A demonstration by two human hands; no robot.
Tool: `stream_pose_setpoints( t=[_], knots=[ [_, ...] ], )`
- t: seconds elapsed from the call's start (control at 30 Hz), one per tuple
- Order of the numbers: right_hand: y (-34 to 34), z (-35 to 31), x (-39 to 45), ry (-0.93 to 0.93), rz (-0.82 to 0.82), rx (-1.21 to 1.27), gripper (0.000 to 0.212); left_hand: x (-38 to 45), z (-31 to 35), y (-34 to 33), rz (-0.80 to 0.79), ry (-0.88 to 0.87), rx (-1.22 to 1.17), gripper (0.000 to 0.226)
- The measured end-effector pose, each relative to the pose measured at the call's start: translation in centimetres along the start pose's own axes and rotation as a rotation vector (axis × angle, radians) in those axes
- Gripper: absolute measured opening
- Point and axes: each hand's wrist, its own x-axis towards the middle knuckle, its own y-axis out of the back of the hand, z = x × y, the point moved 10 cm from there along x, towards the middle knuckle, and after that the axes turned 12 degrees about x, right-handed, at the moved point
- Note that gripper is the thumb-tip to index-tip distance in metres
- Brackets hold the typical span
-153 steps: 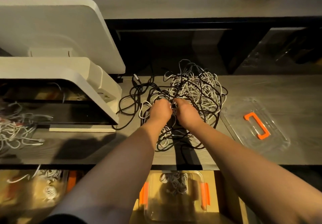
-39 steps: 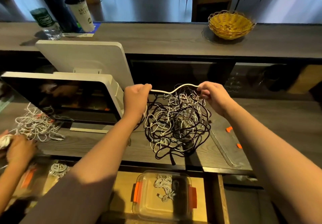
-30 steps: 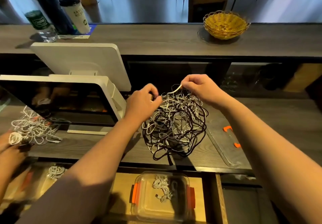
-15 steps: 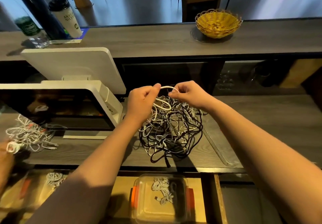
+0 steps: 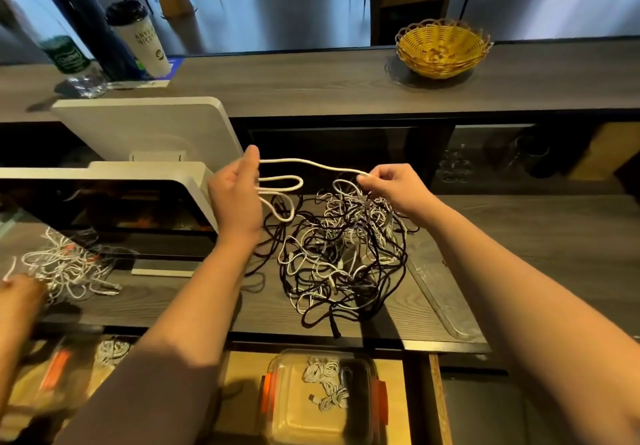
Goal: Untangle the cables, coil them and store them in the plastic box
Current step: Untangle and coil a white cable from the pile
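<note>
Your left hand [image 5: 237,199] gripped coiled loops of thin white cable [image 5: 313,165]; right hand [image 5: 393,185] pinched its span, running left-right above tangled black-and-white cable pile [image 5: 341,254]; hands apart.

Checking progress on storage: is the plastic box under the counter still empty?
No, the plastic box with orange latches already holds a few coiled white cables on its bottom.

Bare counter [image 5: 540,237] lies open right of the cable tangle [image 5: 341,254]. Left of the tangle, the white monitor [image 5: 114,181] stands close, narrowing passage. Beyond the tangle, the raised shelf [image 5: 311,84] walls off the far side.
</note>
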Motion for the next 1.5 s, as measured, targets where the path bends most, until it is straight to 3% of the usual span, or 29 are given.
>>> stream_pose_setpoints(
  t=[0.2,0.37,0.47,0.57,0.63,0.77,0.83,0.9,1.03,1.23,1.5],
  knots=[
    [1.1,0.1,-0.2,-0.008,-0.008,0.032,0.025,0.6,-0.8,0.7,0.051,0.039,-0.041,0.048],
    [0.3,-1.0,-0.7,-0.038,-0.228,-0.025,0.02,1.0,-6.0,1.6,0.073,0.242,0.07,0.04],
    [0.4,-2.1,-0.9,-0.012,-0.26,-0.024,0.019,0.7,-7.0,0.5,-0.086,0.12,0.447,0.037],
    [-0.9,-2.9,-0.8,0.03,-0.291,-0.105,0.017,-0.1,-6.0,-2.4,-0.283,0.019,0.732,0.013],
    [-2.4,-3.5,-0.9,0.061,-0.314,-0.182,0.017,-1.1,-4.8,-5.1,-0.44,-0.056,0.769,0.008],
    [-4.4,-4.5,-1.3,0.09,-0.345,-0.246,0.012,-3.6,-2.6,-9.8,-0.654,-0.163,0.688,0.037],
    [-5.2,-4.6,-1.5,0.096,-0.374,-0.287,0.011,-4.1,-2.4,-10.8,-0.687,-0.122,0.576,0.024],
    [-5.7,-4.7,-1.8,0.111,-0.383,-0.29,0.012,-3.9,-2.5,-11.1,-0.682,-0.088,0.506,0.011],
    [-5.7,-4.9,-2.3,0.137,-0.338,-0.259,0.013,-3.3,-2.7,-10.7,-0.604,-0.07,0.436,0.039],
    [-5.8,-3.3,-2.7,0.076,-0.379,-0.249,0.011,-3.4,-1.7,-9.8,-0.556,-0.109,0.372,0.055],
    [-2.6,1.3,-2.3,-0.002,-0.264,-0.344,0.013,0.2,0.9,-5.4,-0.322,-0.107,0.278,0.053]
  ],
)
